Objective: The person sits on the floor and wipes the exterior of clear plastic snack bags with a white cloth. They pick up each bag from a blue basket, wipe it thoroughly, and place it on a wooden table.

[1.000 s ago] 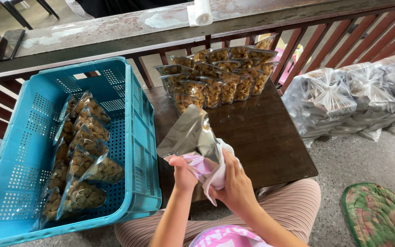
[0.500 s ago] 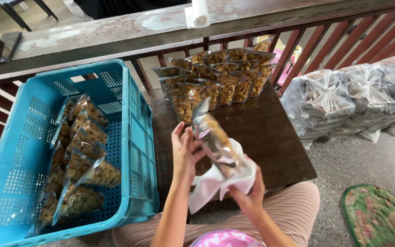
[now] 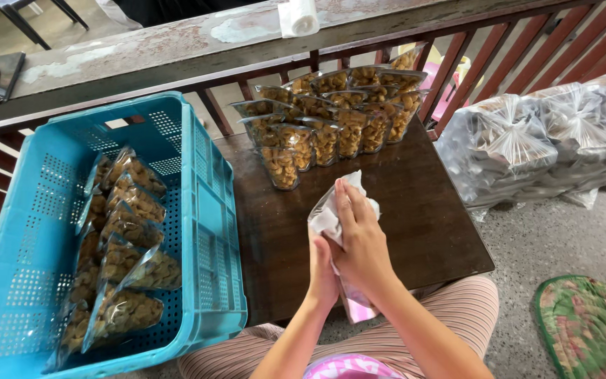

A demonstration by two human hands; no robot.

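Note:
Over the dark wooden table (image 3: 429,210), both my hands press together around a white and pink cloth (image 3: 325,216). My right hand (image 3: 360,242) lies on top with its fingers flat on the cloth. Just below and to the left, my left hand (image 3: 322,272) grips from underneath. The clear snack pouch is almost fully hidden inside the cloth and between my hands. Several filled clear pouches (image 3: 331,130) stand in rows at the table's far edge, a short way beyond my hands.
A blue plastic crate (image 3: 208,210) to the left holds several filled pouches (image 3: 128,231) lying in rows. Large clear tied bags (image 3: 527,140) are stacked on the right. A wooden railing (image 3: 177,42) with a white roll (image 3: 297,15) runs behind. A green patterned mat (image 3: 590,330) lies on the floor.
The pouch, held up and visible before, has come down toward the table and is now wrapped in the cloth. My right hand has moved on top of it.

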